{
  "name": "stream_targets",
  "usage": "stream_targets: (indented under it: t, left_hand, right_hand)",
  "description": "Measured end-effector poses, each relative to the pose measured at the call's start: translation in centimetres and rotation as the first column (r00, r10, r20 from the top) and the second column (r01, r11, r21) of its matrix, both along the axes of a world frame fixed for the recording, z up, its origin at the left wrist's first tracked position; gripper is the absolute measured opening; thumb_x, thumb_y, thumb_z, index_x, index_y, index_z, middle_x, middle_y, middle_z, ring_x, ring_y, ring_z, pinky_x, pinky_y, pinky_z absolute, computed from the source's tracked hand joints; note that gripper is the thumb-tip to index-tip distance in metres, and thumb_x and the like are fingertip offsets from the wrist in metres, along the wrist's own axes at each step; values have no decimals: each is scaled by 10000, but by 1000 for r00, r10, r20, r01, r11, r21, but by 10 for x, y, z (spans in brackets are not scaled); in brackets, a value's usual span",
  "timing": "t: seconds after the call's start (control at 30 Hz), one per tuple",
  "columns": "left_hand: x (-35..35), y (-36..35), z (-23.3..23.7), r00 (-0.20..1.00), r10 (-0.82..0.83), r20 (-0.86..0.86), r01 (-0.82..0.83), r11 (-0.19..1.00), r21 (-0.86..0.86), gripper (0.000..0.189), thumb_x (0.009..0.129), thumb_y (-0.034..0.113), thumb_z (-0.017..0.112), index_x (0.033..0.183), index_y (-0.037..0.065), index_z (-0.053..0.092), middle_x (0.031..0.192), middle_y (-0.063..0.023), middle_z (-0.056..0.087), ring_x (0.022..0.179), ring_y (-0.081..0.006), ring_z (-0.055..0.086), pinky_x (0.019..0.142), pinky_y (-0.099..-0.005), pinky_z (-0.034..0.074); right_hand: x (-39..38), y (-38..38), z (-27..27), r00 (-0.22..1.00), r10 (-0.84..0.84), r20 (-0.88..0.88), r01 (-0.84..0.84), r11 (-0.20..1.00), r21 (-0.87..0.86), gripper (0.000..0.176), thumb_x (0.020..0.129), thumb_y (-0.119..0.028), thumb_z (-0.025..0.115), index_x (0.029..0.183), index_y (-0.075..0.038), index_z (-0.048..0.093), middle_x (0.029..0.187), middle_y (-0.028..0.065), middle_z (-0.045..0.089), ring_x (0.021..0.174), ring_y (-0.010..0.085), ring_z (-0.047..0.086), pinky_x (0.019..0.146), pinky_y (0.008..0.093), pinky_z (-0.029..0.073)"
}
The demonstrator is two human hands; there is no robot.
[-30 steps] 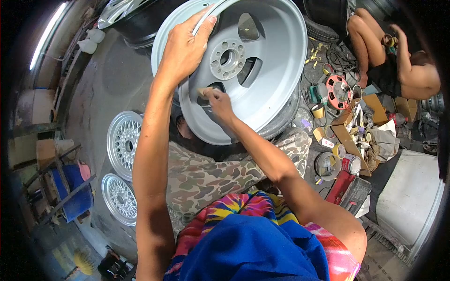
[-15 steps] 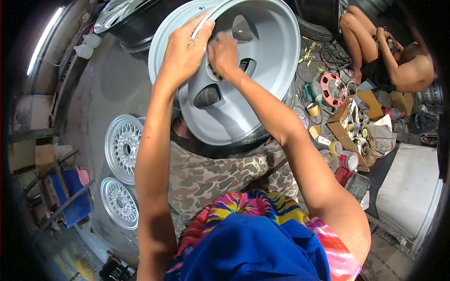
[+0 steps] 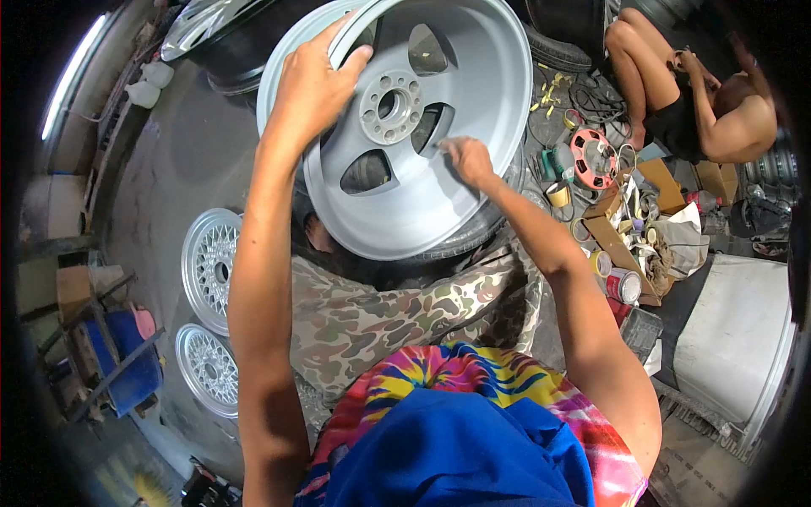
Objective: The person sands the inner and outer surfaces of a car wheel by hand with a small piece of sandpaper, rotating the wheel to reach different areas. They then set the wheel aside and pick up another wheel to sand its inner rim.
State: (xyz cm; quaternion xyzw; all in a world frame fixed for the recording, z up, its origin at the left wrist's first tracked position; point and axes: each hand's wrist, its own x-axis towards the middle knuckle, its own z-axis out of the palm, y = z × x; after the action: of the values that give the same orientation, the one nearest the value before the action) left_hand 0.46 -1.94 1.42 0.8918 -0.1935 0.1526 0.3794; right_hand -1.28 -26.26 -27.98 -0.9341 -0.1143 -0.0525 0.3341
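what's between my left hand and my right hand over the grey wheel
Between your left hand and right hand lie the grey wheel's hub and a dark spoke opening, seen in the head view.

Your big rim [image 3: 422, 203] is lt. grey. Your trousers [image 3: 363, 329] are camo: tan, brn. & grn. blotches. Your top [image 3: 604, 435] is tie-dye, w/ pink, red, yel., blue & wht. streaks (loud stuff!), and the cloth [image 3: 456, 456] over it is solid royal blue. To your left, mesh rims [image 3: 199, 262] are silver, a panel [image 3: 139, 363] blue. To your right: reddish reel [image 3: 582, 145], yel. scraps [image 3: 549, 95], brn. cardboard [image 3: 663, 182], co-worker's blk. shorts [image 3: 676, 125].
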Motion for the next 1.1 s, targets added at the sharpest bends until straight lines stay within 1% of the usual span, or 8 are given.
stream_targets:
  t: [0.2, 0.4, 0.57, 0.63, 0.77, 0.93, 1.03, 1.1]
  left_hand:
    - [-5, 0, 2, 984, 158, 86, -172, 967, 189, 444, 803, 120, 618, 1239, 34, 620, 777, -235, 629, 611, -248, 595, 690, -352, 506]
    - [-8, -4, 8, 984, 173, 28, -176, 973, 149, 417, 795, 123, 606, 1200, 27, 636, 618, -159, 535, 509, -201, 469, 596, -334, 474]
    - [-1, 3, 5, 984, 153, 89, -165, 976, 145, 389, 804, 127, 594, 1174, 15, 644, 610, -134, 528, 523, -171, 449, 595, -324, 458]
    - [-3, 1, 9, 984, 169, 49, -174, 973, 151, 389, 806, 128, 591, 1173, 11, 643, 613, -135, 531, 524, -168, 448, 595, -322, 459]
    - [-11, -3, 12, 983, 183, -7, -180, 972, 149, 401, 803, 123, 583, 1182, 4, 640, 623, -140, 539, 527, -161, 449, 604, -315, 466]
    - [-13, -4, 11, 984, 175, 40, -179, 976, 122, 414, 797, 116, 576, 1193, 10, 639, 606, -125, 520, 514, -151, 434, 591, -301, 462]
    - [-14, -7, 8, 988, 136, 66, -142, 986, 86, 424, 795, 107, 569, 1201, 5, 634, 635, -153, 547, 528, -182, 480, 608, -311, 473]
    - [-15, -9, 17, 983, 179, -40, -171, 972, 161, 435, 791, 91, 563, 1211, -4, 626, 724, -201, 609, 578, -241, 547, 659, -325, 495]
  right_hand:
    - [95, 1, -18, 752, -566, -339, 656, 693, 300, 225, 855, -227, 631, 885, -36, 747, 847, 216, 709, 841, 378, 696, 785, 437, 525]
    - [115, 62, -21, 693, -675, -253, 717, 609, 340, 224, 835, -203, 674, 975, -48, 754, 906, 206, 716, 897, 376, 694, 818, 412, 522]
    - [82, 38, -16, 897, -245, -369, 435, 641, 633, 223, 836, -158, 676, 998, -22, 747, 913, 157, 729, 832, 272, 701, 811, 385, 526]
    - [80, 15, 2, 809, 132, -573, 480, 413, 774, 203, 823, -109, 651, 974, -12, 746, 822, 134, 724, 797, 215, 686, 792, 380, 523]
    - [112, 20, 7, 772, -569, -285, 635, 669, 386, 241, 800, -151, 650, 990, -37, 744, 968, 210, 713, 869, 353, 694, 815, 385, 523]
    - [113, 65, 4, 785, -589, -195, 615, 701, 360, 281, 853, -189, 637, 1073, -40, 729, 1005, 213, 714, 934, 328, 683, 846, 373, 504]
    - [101, 28, 28, 929, 14, -370, 297, 568, 768, 250, 946, -174, 621, 1081, 16, 712, 957, 19, 710, 879, 125, 626, 829, 280, 492]
    - [118, 12, 25, 928, -155, -339, 361, 605, 710, 238, 914, -159, 611, 1052, -3, 727, 936, 72, 722, 859, 157, 648, 799, 304, 499]
